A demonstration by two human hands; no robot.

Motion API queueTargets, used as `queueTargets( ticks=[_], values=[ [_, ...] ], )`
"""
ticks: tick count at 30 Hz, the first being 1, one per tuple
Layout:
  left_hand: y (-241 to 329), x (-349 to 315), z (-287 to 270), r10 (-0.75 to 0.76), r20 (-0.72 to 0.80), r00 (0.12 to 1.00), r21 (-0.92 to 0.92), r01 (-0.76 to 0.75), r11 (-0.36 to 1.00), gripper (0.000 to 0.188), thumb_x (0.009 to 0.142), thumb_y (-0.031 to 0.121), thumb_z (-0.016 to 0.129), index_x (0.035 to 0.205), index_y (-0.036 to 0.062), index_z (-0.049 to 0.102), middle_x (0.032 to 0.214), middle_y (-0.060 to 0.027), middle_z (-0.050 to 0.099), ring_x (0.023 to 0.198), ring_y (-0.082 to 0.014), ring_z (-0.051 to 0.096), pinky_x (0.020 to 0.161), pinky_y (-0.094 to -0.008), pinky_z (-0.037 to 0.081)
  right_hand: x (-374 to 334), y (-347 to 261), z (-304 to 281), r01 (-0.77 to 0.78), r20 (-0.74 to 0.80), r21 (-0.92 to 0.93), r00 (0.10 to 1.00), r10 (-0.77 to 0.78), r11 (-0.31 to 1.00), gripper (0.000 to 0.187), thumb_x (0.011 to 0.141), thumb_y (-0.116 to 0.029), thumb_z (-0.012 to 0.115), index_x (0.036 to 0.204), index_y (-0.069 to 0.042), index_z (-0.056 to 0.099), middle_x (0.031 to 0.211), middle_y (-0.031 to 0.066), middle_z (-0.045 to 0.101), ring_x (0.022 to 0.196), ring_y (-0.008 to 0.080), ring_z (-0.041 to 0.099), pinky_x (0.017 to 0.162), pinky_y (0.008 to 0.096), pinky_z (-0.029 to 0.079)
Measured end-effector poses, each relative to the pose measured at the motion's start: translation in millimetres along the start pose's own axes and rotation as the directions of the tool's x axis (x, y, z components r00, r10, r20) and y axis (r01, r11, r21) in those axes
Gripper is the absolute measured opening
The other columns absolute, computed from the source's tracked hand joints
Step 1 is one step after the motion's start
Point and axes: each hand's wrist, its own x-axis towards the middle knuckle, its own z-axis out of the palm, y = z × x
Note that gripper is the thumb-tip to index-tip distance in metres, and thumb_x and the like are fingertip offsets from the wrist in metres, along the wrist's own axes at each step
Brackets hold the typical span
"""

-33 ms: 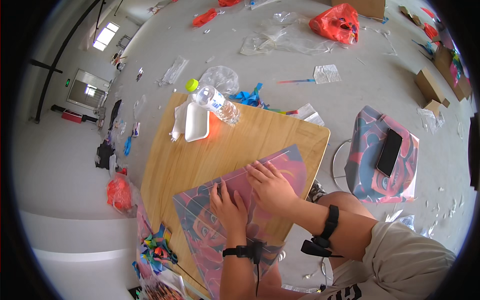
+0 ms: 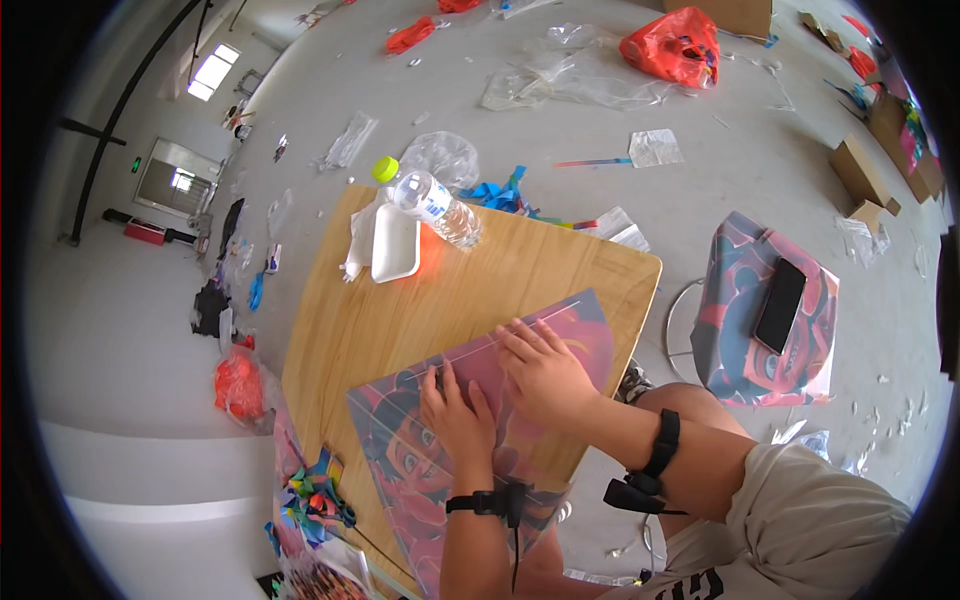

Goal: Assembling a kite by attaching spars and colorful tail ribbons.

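A glossy sheet (image 2: 440, 520) printed with a cartoon face in pink and dark blue lies across the near part of the wooden table. My left hand (image 2: 460, 415) rests on it, fingers stretched toward its far edge. Just to the right, my right hand (image 2: 545, 370) lies flat on the same sheet, fingers extended near that edge. Neither hand grips anything. A thin white line runs along the sheet's far edge. Whether it is one layer or a flat bag, I cannot tell.
On the table (image 2: 330, 300) are a white tray (image 2: 396, 245) and a clear bottle (image 2: 440, 210) with a yellow-green cap. A phone (image 2: 780, 305) rests on a cartoon-printed cover (image 2: 725, 300) at right. Colourful ribbons (image 2: 318, 495) lie at the near left. Plastic bags litter the floor.
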Motion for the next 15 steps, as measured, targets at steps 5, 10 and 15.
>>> queueTargets(
  ticks=[5,10,15],
  values=[
    [2.9,2.4,-2.2,0.019,0.008,1.0,0.007,-0.019,1.0,0.053,0.101,0.032,0.059,0.148,0.0079,0.056,0.149,-0.0205,0.049,0.139,-0.0426,0.045,0.115,-0.0558,0.033,-2.1,8.2,2.9,-0.031,-0.033,-0.001,0.999,0.031,1.0,0.055,0.091,-0.024,0.062,0.139,0.001,0.06,0.154,0.0125,0.052,0.15,0.0297,0.04,0.127,0.0496,0.026],
    [3.8,2.8,-4.2,0.035,0.012,0.999,-0.025,-0.034,0.999,0.049,0.102,0.031,0.059,0.145,0.0073,0.059,0.149,-0.0193,0.051,0.138,-0.0418,0.045,0.116,-0.0552,0.031,-1.9,6.6,1.9,-0.028,0.002,-0.017,1.0,0.028,0.999,0.057,0.09,-0.024,0.062,0.141,0.002,0.059,0.156,0.0125,0.051,0.152,0.0296,0.038,0.127,0.0496,0.025],
    [2.2,2.5,-3.6,0.06,0.016,0.998,-0.016,-0.06,0.998,0.05,0.1,0.03,0.06,0.145,0.0082,0.058,0.149,-0.0181,0.052,0.139,-0.0395,0.046,0.116,-0.055,0.033,-2.4,6.9,3.4,-0.03,0.015,-0.022,0.999,0.03,0.999,0.058,0.09,-0.025,0.062,0.142,0.002,0.058,0.157,0.0124,0.05,0.152,0.0291,0.036,0.128,0.049,0.024]
  ],
)
